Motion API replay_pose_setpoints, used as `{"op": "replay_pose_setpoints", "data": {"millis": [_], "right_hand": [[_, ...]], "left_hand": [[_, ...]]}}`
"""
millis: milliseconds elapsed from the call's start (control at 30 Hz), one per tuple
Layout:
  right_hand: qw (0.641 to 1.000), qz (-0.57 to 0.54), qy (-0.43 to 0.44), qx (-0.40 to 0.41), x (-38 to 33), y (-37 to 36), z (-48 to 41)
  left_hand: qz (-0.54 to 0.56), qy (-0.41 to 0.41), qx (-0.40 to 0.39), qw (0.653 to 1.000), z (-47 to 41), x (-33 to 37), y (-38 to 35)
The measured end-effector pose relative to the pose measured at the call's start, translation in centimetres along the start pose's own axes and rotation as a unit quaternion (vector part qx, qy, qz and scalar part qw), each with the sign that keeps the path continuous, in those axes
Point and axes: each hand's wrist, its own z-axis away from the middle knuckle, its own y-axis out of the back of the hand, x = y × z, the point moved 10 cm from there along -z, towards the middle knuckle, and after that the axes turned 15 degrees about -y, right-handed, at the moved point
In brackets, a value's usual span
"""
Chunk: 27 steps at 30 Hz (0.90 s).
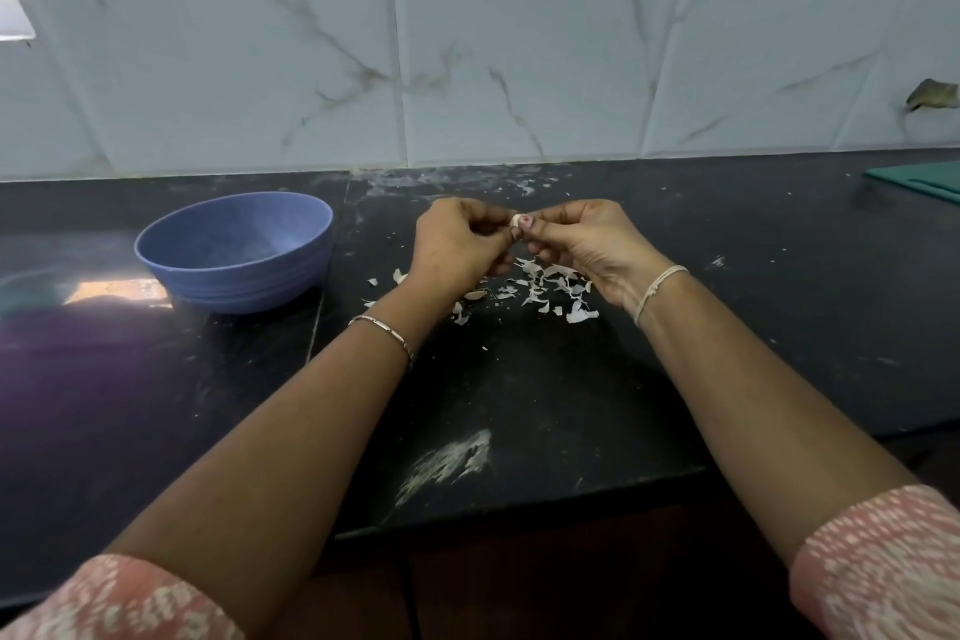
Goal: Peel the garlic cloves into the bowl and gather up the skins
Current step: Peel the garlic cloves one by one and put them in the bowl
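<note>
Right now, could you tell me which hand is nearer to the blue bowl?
Left. The left hand is right of the bowl; the right hand is farther right, past the left, both pinching a garlic clove.

We are looking at a wall of white marbled tiles, running behind a black counter. A bright opening is showing at the wall's far left, and glare is shining on the counter's left part. A chipped hole is gaping at the right, above a green board. A pale smear is marking the counter's front.
</note>
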Motion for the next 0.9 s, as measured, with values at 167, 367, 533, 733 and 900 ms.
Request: {"op": "replay_pose_setpoints", "data": {"millis": [167, 367, 533, 733, 900], "right_hand": [[1.0, 0.015, 0.02, -0.012, -0.3, -0.4, 0.1], [0.999, 0.039, 0.029, 0.009, -0.5, -0.3, 0.0], [0.997, 0.059, 0.034, 0.046, -0.7, -0.2, 0.3], [0.998, 0.044, 0.036, 0.035, -1.2, -0.1, 0.6], [0.994, 0.083, 0.053, 0.037, -1.3, -0.3, 0.6]], "left_hand": [[0.034, 0.023, 0.014, 0.999, 0.2, -0.5, 0.1], [0.068, 0.048, 0.02, 0.996, 0.4, -0.9, 0.0], [0.024, 0.032, 0.026, 0.999, 0.4, -0.5, -0.2], [0.028, 0.032, 0.028, 0.999, 0.5, 0.0, 0.0], [0.012, 0.022, 0.018, 1.0, 0.6, 0.1, -0.1]]}}
